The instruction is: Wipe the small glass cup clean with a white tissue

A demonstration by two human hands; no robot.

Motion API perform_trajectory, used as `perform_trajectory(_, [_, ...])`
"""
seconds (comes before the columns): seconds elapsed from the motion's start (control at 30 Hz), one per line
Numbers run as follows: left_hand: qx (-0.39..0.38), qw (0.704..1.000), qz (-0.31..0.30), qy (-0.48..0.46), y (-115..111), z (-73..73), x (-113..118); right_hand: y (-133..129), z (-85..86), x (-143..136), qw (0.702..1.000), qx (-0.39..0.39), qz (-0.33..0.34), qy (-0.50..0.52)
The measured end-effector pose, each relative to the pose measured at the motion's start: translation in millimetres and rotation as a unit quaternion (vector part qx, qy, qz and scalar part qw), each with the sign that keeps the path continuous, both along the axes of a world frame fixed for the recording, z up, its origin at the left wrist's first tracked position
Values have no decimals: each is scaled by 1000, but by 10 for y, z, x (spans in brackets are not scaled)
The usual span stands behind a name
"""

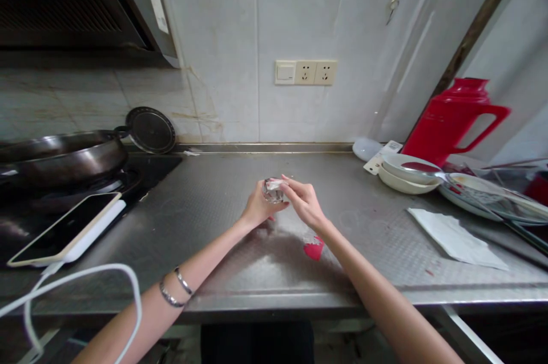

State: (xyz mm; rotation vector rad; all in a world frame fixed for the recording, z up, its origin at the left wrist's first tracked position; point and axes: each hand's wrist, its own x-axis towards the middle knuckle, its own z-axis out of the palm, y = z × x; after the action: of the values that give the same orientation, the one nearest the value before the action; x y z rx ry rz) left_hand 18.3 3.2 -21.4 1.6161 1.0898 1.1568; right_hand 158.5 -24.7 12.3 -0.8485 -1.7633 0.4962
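Observation:
Above the middle of the steel counter, my left hand (256, 204) is wrapped round a small clear glass-like container (273, 195). Fingers of my right hand (303, 199) pinch a crumpled white piece (276, 184), possibly tissue, at the container's top. The two hands nearly meet around it. A red scrap (314, 249) with a pale, ragged edge lies on the counter below my right wrist. Two silver bracelets circle my left forearm.
A pan (64, 156) sits on the stove at left, near a round dark lid (150, 130) and a phone (64, 233) with a white cable. On the right are a red thermos (445, 124), stacked bowls (406, 181), plates and a folded white cloth or paper (456, 238).

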Motion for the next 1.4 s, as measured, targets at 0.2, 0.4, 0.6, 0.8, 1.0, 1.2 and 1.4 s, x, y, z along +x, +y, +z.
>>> perform_trajectory(0.2, [-18, 1000, -9, -10, -70, 28, 9, 139, -34, 49, 982, -24, -106, 155])
perform_trajectory(0.4, [-34, 999, -10, -11, -130, 56, 42, 114, -56, 30, 990, 4, -134, 45])
perform_trajectory(0.6, [-32, 999, -10, -29, -97, 83, 12, 95, -42, 42, 1000, -12, 12, -7])
perform_trajectory(0.8, [-43, 998, -2, -35, -137, 121, 23, 137, -66, 54, 999, 32, -27, 3])
perform_trajectory(1.0, [-35, 999, -26, -18, -66, 161, -26, 36, -30, 7, 997, 70, -8, -28])
perform_trajectory(1.2, [22, 993, 49, 105, -62, 120, -23, 57, -41, 9, 985, 154, -79, 0])
perform_trajectory(1.4, [45, 991, 14, 129, -91, 78, -4, 52, -77, -19, 961, 227, 1, -157])
